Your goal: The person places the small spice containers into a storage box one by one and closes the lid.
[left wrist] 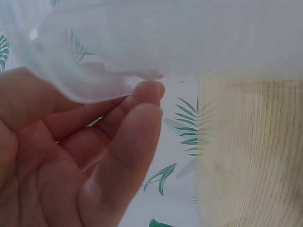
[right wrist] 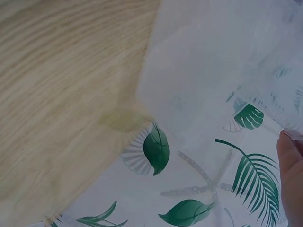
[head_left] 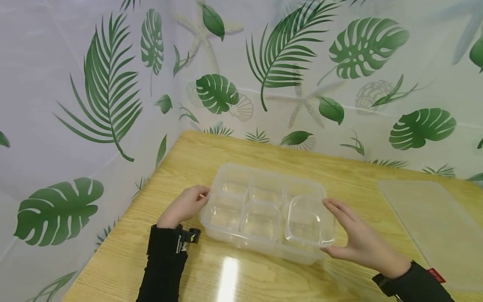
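Note:
A large clear plastic box (head_left: 245, 241) with several compartments sits on the wooden table. My left hand (head_left: 187, 205) holds its left edge; in the left wrist view, the thumb (left wrist: 128, 146) lies close under the rim, with a finger partly behind the translucent wall. At the right end of the box is a smaller clear plastic container (head_left: 306, 220), within the outline of the large one. My right hand (head_left: 358, 239) grips this container's right side, fingers at the far corner and thumb at the near corner. Whether the container touches the bottom cannot be told.
A flat translucent lid (head_left: 434, 226) with a red tab lies on the table to the right, near my right forearm. A leaf-patterned sheet (head_left: 264, 71) hangs behind and left of the wooden table (head_left: 203, 155).

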The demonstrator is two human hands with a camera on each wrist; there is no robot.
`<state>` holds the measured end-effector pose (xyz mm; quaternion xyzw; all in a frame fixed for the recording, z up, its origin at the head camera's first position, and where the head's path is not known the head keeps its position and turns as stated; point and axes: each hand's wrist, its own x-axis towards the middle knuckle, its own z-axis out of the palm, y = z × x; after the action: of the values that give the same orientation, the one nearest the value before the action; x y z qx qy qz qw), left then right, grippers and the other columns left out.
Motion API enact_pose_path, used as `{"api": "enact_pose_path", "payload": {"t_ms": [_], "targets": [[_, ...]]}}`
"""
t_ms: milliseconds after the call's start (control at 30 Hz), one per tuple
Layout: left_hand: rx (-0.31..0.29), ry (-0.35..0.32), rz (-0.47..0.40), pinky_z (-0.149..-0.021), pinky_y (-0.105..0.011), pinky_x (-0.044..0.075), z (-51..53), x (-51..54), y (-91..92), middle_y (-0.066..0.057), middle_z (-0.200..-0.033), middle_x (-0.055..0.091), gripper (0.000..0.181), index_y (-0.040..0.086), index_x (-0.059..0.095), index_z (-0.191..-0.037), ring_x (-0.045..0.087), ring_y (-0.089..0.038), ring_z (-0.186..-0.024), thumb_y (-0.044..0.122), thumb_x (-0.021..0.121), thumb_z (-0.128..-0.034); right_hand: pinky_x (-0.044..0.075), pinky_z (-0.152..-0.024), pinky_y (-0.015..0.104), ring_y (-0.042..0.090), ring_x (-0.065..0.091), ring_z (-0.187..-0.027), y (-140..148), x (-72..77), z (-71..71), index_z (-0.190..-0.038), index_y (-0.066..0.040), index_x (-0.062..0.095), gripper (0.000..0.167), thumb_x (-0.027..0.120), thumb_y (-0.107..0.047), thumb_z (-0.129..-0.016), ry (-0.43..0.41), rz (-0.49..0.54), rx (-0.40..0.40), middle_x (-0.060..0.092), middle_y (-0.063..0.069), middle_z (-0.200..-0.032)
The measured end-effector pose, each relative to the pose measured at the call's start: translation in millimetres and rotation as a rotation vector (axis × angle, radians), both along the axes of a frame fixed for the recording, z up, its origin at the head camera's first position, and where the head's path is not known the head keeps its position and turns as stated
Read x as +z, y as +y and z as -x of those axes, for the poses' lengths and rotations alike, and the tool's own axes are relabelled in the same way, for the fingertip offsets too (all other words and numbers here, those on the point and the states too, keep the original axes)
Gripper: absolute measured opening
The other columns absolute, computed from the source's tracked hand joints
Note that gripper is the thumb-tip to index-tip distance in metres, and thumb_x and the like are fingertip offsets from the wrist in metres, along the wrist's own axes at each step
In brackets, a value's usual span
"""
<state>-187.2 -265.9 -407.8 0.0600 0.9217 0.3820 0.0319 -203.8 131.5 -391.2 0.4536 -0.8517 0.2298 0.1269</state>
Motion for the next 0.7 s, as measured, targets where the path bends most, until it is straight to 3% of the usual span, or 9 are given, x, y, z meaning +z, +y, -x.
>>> {"api": "enact_pose_path", "payload": {"t_ms": [167,400,700], "targets": [[0.000,0.005,0.008,-0.072,-0.031,0.048,0.1,0.3,0.3,-0.016,-0.113,0.055,0.032,-0.003,0.051,-0.121,0.056,-0.024,-0.094,0.011,0.045,-0.0929,0.033,-0.085,0.016,0.029,0.040,-0.112,-0.1,-9.7,-1.7,-0.136,-0.002,0.031,0.093,0.081,-0.021,-0.060,-0.063,-0.043,-0.038,0.037,0.015,-0.129],[-0.009,0.011,0.026,-0.074,-0.033,0.047,0.8,0.2,0.5,-0.017,-0.114,0.054,0.032,-0.004,0.051,-0.121,0.055,-0.026,-0.096,0.011,0.046,-0.0928,0.040,-0.081,0.043,0.032,0.038,-0.113,0.0,-19.0,-2.1,-0.136,-0.003,0.030,0.090,0.080,-0.021,-0.064,-0.143,-0.043,-0.033,0.036,0.017,-0.129],[-0.005,0.003,0.020,-0.074,-0.034,0.047,-1.3,0.2,1.3,-0.016,-0.117,0.053,0.033,-0.002,0.050,-0.122,0.054,-0.026,-0.098,0.012,0.044,-0.0935,0.041,-0.080,0.048,0.033,0.039,-0.114,1.9,-24.8,1.9,-0.134,0.001,0.032,0.083,0.077,-0.023,-0.068,-0.192,-0.045,-0.013,0.035,0.018,-0.130]]}}
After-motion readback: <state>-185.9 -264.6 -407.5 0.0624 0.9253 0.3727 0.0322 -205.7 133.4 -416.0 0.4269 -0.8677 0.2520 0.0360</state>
